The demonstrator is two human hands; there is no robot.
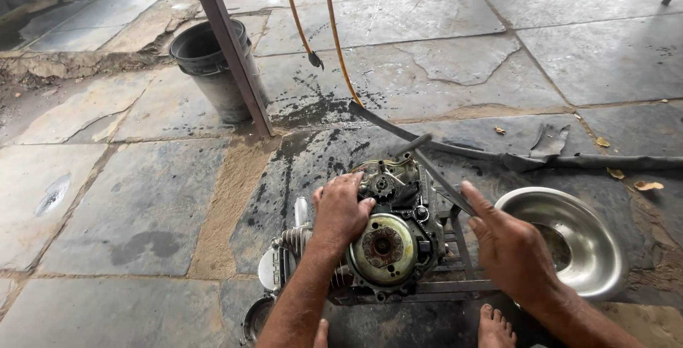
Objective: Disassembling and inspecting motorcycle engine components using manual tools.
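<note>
Far to your left, a dark bucket [206,63] stands on the stone floor [142,198], just behind a slanted metal post [231,42] that crosses in front of it. Two orange hoses [334,35] hang down beyond the post, over a patch of floor spattered with dark oil.

Your left hand [340,209] rests palm down on the top of the engine [384,241], which sits low in the middle of the view on a small metal stand [455,277]. Your fingers [348,181] are curled together and pressed onto the oily casing near its upper edge, with the thumb lying against the side just above the round rotor [383,247]. They grip the casing itself; you hold nothing loose in that hand. The finned cylinder [295,238] of the engine pokes out to the left under your wrist.

Your right hand [509,245] hovers just right of the engine, open and flat, fingers straight and close together, the index fingertip near a thin metal rod [441,177] that slants up from the engine. Whether it touches the rod, you cannot tell. Nothing is in that hand.

Just behind your right hand lies a shiny steel bowl [590,248], and your bare toes [494,327] show at the bottom edge
</note>
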